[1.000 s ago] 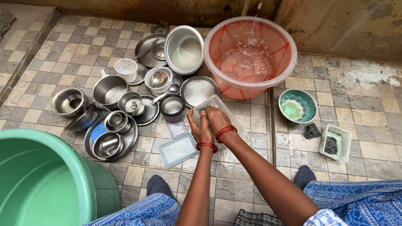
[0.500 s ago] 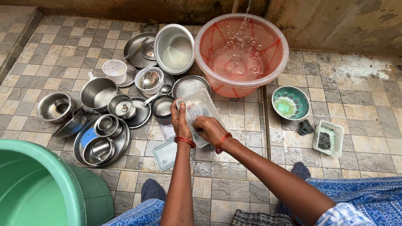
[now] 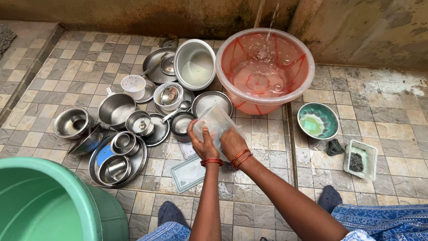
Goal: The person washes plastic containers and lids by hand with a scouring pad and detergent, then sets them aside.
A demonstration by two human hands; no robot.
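Note:
My left hand grips the near edge of a clear plastic container, held tilted above the tiled floor. My right hand presses against the container's right side, fingers closed on it; whether a scrubber is in that hand is hidden. Both wrists wear red bangles. A flat clear lid lies on the tiles just below my hands. Directly beyond the container stands a large pink plastic tub with water streaming into it from above.
Several steel bowls, pots and plates crowd the floor to the left. A green tub fills the lower left corner. Right of the pink tub sit a teal bowl, a dark scrubber and a small tray with steel wool.
The container has been turned in my hands and both hands shifted slightly left and nearer. The view moved a little; the dishes on the floor stayed put.

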